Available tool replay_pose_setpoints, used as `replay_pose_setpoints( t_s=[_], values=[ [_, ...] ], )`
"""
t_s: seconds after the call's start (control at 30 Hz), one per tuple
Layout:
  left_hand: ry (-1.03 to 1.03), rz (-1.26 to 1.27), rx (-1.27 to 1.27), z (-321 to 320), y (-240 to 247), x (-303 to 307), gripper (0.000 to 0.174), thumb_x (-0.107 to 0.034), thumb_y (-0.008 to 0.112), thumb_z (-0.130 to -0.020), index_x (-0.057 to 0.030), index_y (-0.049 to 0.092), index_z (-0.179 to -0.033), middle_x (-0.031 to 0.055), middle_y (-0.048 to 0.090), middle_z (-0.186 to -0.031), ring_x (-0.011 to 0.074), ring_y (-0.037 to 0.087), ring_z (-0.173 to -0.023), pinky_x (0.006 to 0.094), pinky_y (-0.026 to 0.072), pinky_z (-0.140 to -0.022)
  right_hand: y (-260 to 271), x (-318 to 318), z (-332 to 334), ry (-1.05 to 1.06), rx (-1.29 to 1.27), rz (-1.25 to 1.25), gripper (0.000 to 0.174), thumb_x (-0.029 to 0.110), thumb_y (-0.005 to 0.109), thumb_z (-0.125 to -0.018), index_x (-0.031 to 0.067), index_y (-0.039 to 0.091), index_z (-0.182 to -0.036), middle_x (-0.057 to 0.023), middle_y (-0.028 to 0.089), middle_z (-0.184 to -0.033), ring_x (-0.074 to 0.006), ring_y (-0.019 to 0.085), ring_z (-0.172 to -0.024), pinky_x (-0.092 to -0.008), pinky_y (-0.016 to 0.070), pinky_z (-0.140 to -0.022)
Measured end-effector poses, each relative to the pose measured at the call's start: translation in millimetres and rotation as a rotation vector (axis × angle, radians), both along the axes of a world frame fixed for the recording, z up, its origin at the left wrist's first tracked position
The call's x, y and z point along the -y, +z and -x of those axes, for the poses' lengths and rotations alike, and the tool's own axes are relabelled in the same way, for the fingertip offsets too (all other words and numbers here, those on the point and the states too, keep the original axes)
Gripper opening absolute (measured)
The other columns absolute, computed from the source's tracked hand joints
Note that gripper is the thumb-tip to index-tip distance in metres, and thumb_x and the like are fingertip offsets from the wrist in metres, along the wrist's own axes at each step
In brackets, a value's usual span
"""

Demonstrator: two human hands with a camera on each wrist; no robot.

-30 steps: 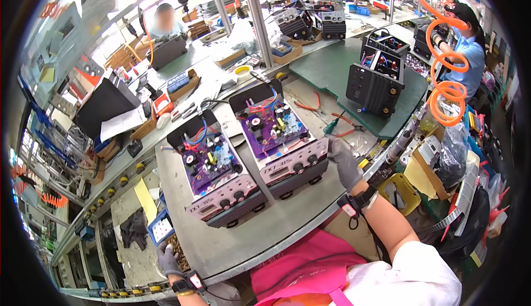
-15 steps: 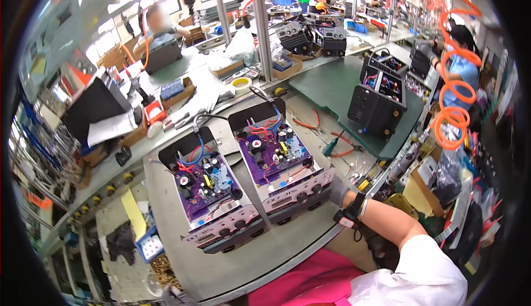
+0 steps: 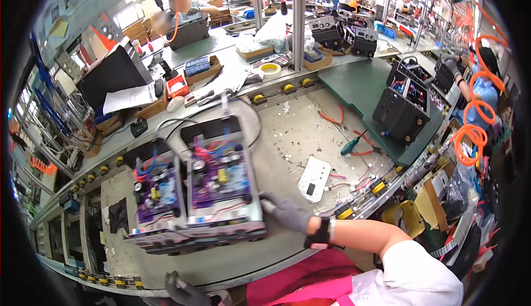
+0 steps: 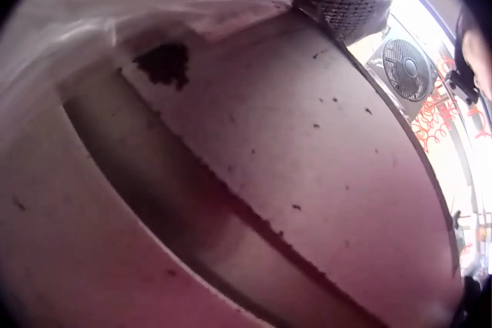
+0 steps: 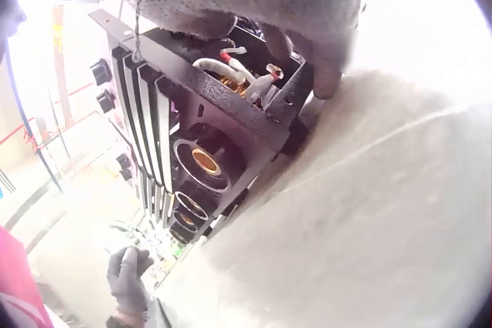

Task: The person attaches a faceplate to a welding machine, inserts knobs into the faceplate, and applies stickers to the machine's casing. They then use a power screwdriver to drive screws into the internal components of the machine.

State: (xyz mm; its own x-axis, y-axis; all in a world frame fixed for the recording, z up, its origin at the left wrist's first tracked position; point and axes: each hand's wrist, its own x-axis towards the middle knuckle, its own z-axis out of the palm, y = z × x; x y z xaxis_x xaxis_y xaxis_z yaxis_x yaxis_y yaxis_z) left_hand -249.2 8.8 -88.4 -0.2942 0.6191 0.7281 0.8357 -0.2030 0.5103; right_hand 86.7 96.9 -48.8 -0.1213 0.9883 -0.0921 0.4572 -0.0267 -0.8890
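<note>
Two open-topped welding machines stand side by side on the worktable: the left welding machine point(image 3: 157, 195) and the right welding machine point(image 3: 221, 184). Purple circuit boards and red and blue wires fill both. My gloved right hand point(image 3: 287, 212) presses at the right machine's near right corner, fingers fairly straight. In the right wrist view its fingers point(image 5: 327, 82) reach over the black casing point(image 5: 223, 105), beside the brass-centred sockets point(image 5: 206, 160). My gloved left hand point(image 3: 185, 292) hangs at the table's front edge, fingers loosely bent, with nothing seen in it.
A white panel point(image 3: 314, 179), red-handled pliers point(image 3: 332, 119) and a green-handled tool point(image 3: 349, 145) lie to the right among wire scraps. A black unit point(image 3: 401, 112) stands on a green board point(image 3: 345, 85). Orange coiled hose point(image 3: 475, 134) hangs at the right. Other people work beyond.
Both welding machines have slid left along the table with my right hand at the right one. The white panel now shows where they stood. My left hand has come away from the parts bin.
</note>
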Motion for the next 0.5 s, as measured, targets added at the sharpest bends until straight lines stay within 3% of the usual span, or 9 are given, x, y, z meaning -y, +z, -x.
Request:
replay_pose_setpoints(
  t_s=[0.07, 0.13, 0.17, 0.2, 0.27, 0.33, 0.37, 0.47, 0.5],
  values=[
    [-0.07, -0.049, 0.018, -28, 9, -1, 0.016, -0.015, 0.054, -0.091, -0.0023, 0.058, -0.1, 0.0099, 0.058, -0.092, 0.0234, 0.058, -0.083, 0.0354, 0.0472, -0.075, -40, -16, 29, 0.081, -0.166, -0.18, 0.041, 0.036, 0.043, -0.098, 0.0108, 0.047, -0.129, -0.0208, 0.064, -0.101, -0.0384, 0.062, -0.096, -0.0442, 0.0481, -0.084],
    [-0.286, 0.086, -0.029, -64, 39, -6, 0.02, -0.018, 0.059, -0.09, -0.0005, 0.059, -0.1, 0.0133, 0.059, -0.09, 0.0297, 0.057, -0.082, 0.0403, 0.0452, -0.077, -26, -19, 48, 0.431, -0.403, 0.247, 0.043, 0.04, 0.045, -0.097, 0.0106, 0.049, -0.128, -0.02, 0.064, -0.102, -0.0358, 0.063, -0.096, -0.043, 0.0482, -0.085],
    [-0.281, 0.192, -0.069, -71, 45, -10, 0.02, -0.016, 0.061, -0.088, -0.0006, 0.059, -0.1, 0.0131, 0.059, -0.09, 0.0288, 0.057, -0.082, 0.0392, 0.0454, -0.076, -11, -11, 52, 0.532, -0.252, 0.167, 0.045, 0.041, 0.049, -0.094, 0.0098, 0.051, -0.127, -0.0196, 0.065, -0.102, -0.0334, 0.064, -0.094, -0.0411, 0.0492, -0.084],
    [-0.27, 0.299, -0.101, -76, 47, -14, 0.022, -0.015, 0.064, -0.086, -0.0006, 0.059, -0.101, 0.0129, 0.058, -0.089, 0.0278, 0.057, -0.082, 0.0381, 0.0455, -0.075, -32, -5, 62, 0.54, -0.265, -0.202, 0.042, 0.035, 0.056, -0.091, 0.0099, 0.054, -0.124, -0.0191, 0.066, -0.099, -0.0331, 0.065, -0.09, -0.0414, 0.0501, -0.08],
    [-0.149, 0.346, -0.09, -69, 51, -22, 0.026, -0.016, 0.069, -0.079, -0.004, 0.06, -0.101, 0.015, 0.055, -0.091, 0.0334, 0.057, -0.08, 0.0423, 0.0456, -0.074, 20, 6, 37, 0.554, -0.027, -0.223, 0.039, 0.027, 0.062, -0.086, 0.0098, 0.056, -0.121, -0.0172, 0.066, -0.096, -0.0331, 0.065, -0.087, -0.0423, 0.0504, -0.078],
    [-0.113, 0.436, -0.399, -44, 55, -23, 0.031, -0.017, 0.069, -0.08, -0.002, 0.058, -0.105, 0.014, 0.059, -0.091, 0.0297, 0.058, -0.081, 0.0397, 0.0471, -0.074, -7, -10, -1, 0.398, 0.166, -0.417, 0.038, 0.014, 0.063, -0.079, 0.0096, 0.059, -0.117, -0.0168, 0.066, -0.095, -0.0352, 0.064, -0.087, -0.0429, 0.0509, -0.079],
    [-0.068, 0.678, -0.457, -42, 62, -20, 0.043, -0.026, 0.071, -0.079, -0.0033, 0.056, -0.113, 0.0165, 0.06, -0.1, 0.0325, 0.059, -0.09, 0.0425, 0.0472, -0.081, 5, -16, -35, 0.298, 0.275, -0.35, 0.035, 0.011, 0.058, -0.079, 0.01, 0.059, -0.114, -0.0188, 0.065, -0.097, -0.0364, 0.063, -0.089, -0.0436, 0.0504, -0.08],
    [-0.107, 0.715, -0.62, -36, 49, -25, 0.061, -0.041, 0.069, -0.079, -0.0037, 0.052, -0.123, 0.0192, 0.058, -0.112, 0.0354, 0.058, -0.1, 0.0439, 0.0457, -0.088, -23, -45, -169, -0.105, 0.792, -0.435, 0.017, 0.007, 0.054, -0.078, 0.0072, 0.064, -0.091, -0.0192, 0.066, -0.077, -0.0378, 0.065, -0.069, -0.0446, 0.052, -0.059],
    [-0.039, 0.857, -0.619, -34, 46, -32, 0.067, -0.046, 0.068, -0.078, -0.0044, 0.049, -0.127, 0.0196, 0.055, -0.118, 0.0356, 0.056, -0.105, 0.0446, 0.0448, -0.09, -5, -37, -203, -0.213, 1.059, -0.337, 0.014, 0.007, 0.055, -0.078, 0.0058, 0.066, -0.087, -0.0193, 0.066, -0.078, -0.0367, 0.066, -0.072, -0.0438, 0.053, -0.062]
  ],
)
